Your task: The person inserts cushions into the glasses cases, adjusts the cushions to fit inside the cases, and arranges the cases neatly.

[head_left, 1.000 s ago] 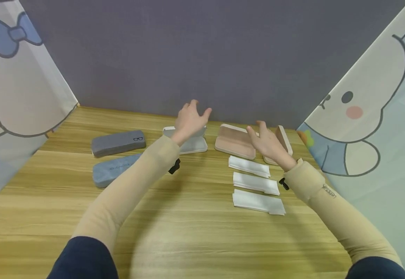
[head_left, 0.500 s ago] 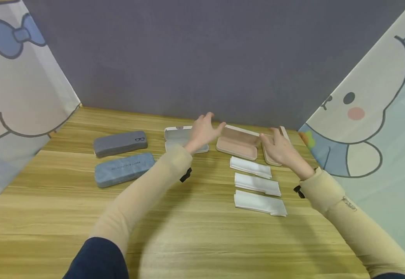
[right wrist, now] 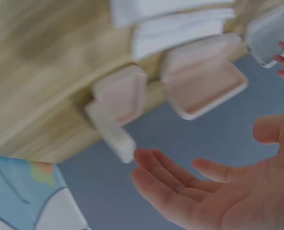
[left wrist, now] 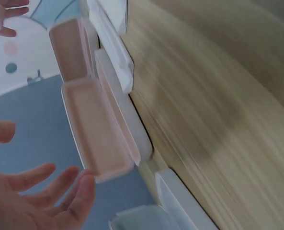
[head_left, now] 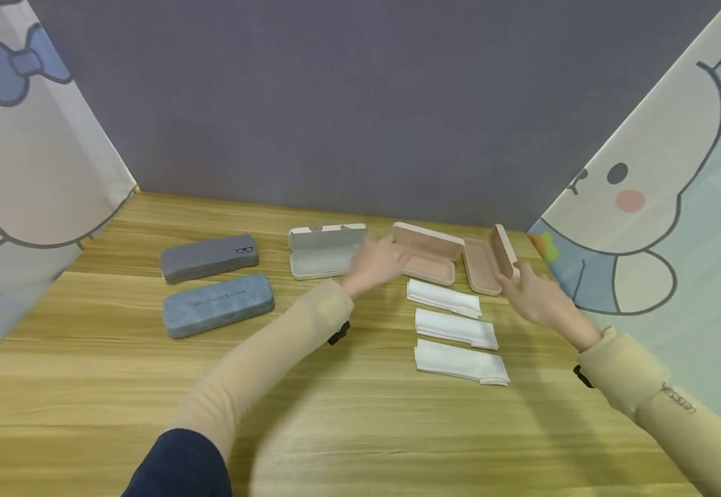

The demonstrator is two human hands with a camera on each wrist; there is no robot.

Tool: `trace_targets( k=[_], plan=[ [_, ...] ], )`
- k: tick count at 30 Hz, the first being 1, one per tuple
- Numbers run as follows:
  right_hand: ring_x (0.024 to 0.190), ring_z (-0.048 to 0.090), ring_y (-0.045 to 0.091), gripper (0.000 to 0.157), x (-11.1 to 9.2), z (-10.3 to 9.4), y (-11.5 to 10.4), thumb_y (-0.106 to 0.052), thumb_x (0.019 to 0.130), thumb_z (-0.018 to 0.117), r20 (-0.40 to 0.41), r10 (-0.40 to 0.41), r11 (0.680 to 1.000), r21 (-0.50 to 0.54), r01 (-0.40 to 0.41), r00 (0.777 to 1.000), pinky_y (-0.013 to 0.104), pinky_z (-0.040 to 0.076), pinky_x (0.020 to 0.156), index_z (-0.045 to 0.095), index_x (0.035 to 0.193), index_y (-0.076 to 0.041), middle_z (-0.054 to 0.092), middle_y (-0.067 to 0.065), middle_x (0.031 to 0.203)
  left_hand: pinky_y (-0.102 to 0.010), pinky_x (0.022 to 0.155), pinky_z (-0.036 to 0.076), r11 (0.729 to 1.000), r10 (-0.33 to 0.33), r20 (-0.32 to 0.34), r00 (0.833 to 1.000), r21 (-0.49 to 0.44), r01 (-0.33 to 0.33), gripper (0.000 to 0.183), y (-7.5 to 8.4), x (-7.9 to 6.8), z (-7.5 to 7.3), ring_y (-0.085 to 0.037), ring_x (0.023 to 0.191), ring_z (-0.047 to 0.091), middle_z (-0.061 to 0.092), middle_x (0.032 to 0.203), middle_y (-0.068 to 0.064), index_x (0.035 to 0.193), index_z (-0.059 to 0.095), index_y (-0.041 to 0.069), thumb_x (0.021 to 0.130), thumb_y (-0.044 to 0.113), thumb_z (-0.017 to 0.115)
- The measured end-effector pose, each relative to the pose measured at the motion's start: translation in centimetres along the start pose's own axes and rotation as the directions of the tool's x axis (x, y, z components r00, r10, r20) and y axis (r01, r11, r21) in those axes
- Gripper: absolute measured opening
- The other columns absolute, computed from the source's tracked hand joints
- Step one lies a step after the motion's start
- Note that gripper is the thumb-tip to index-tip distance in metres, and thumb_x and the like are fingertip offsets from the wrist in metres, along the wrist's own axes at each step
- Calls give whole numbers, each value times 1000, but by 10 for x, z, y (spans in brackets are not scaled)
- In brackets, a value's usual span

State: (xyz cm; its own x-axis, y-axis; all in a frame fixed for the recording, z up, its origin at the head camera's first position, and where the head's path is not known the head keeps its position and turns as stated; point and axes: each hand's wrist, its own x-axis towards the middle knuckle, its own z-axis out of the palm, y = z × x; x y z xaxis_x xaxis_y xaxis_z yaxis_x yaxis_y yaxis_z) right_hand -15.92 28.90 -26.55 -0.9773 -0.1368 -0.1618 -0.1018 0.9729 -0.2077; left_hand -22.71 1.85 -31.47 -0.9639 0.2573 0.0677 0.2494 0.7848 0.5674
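Observation:
My left hand (head_left: 374, 264), blurred in the head view, hovers between the grey-lined glasses case (head_left: 320, 262) and the pink-lined glasses case (head_left: 427, 268). Both cases stand with lids raised. In the left wrist view its fingers (left wrist: 77, 199) are loosely bent, holding nothing, near the pink-lined case's end. My right hand (head_left: 537, 298) is just right of another pink-lined glasses case (head_left: 480, 268), whose lid also stands up. The right wrist view has its fingers (right wrist: 170, 184) extended by that case's lid (right wrist: 114, 134); whether they touch it I cannot tell.
A closed grey glasses case (head_left: 209, 259) and a closed blue glasses case (head_left: 218, 305) lie at the left of the wooden table (head_left: 360, 428). Several folded white cloths (head_left: 456, 328) lie in a column at centre right. A grey panel (head_left: 335, 103) rises behind.
My left hand has moved right and down, from over the grey-lined case towards the middle pink-lined one. My right hand has moved right and nearer, uncovering the rightmost case.

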Motion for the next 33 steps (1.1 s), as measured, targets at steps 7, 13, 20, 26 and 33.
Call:
trace_targets(
  k=[7, 13, 20, 26, 33],
  plan=[
    [113, 43, 64, 85, -9, 25, 25, -51, 102, 18, 80, 46, 999, -11, -45, 996, 65, 44, 84, 15, 138, 25, 42, 51, 124, -29, 54, 47, 995, 80, 145, 986, 48, -88, 58, 12, -10, 20, -22, 80, 63, 59, 131, -14, 140, 46, 7, 98, 47, 46],
    [110, 49, 61, 72, -15, 58, 32, -42, 104, 29, 131, 41, 999, -27, -37, 990, 63, 46, 84, 30, 132, 25, 47, 48, 122, -27, 58, 48, 983, 105, 246, 964, 120, -138, 47, 12, -21, 43, -19, 78, 62, 66, 109, -10, 132, 50, 5, 98, 38, 50],
    [53, 47, 20, 41, -23, 83, 31, -32, 101, 41, 150, 47, 998, 31, -52, 987, 33, 40, 53, 55, 74, -4, 51, 9, 60, -19, 45, 32, 985, 116, 386, 915, 77, -157, 25, 20, -35, 58, -8, 50, 38, 47, 65, 2, 86, 59, 5, 97, 27, 55],
    [53, 43, 14, 36, -26, 91, 29, -26, 98, 48, 70, -23, 1000, -11, 24, 997, 29, 36, 51, 61, 76, -2, 51, 2, 59, -16, 38, 25, 977, 139, 366, 920, 102, -188, 48, 22, -40, 65, -5, 41, 30, 31, 48, 6, 53, 35, 16, 96, 20, 57],
    [54, 40, 14, 23, -28, 98, 26, -20, 94, 58, -41, -95, 994, -58, 93, 995, 27, 32, 49, 67, 85, 0, 47, 0, 56, -15, 37, 27, 966, 140, 354, 925, 158, -207, 38, 26, -42, 70, -5, 42, 32, 35, 52, 5, 59, 43, 13, 94, 12, 59]
  ],
)
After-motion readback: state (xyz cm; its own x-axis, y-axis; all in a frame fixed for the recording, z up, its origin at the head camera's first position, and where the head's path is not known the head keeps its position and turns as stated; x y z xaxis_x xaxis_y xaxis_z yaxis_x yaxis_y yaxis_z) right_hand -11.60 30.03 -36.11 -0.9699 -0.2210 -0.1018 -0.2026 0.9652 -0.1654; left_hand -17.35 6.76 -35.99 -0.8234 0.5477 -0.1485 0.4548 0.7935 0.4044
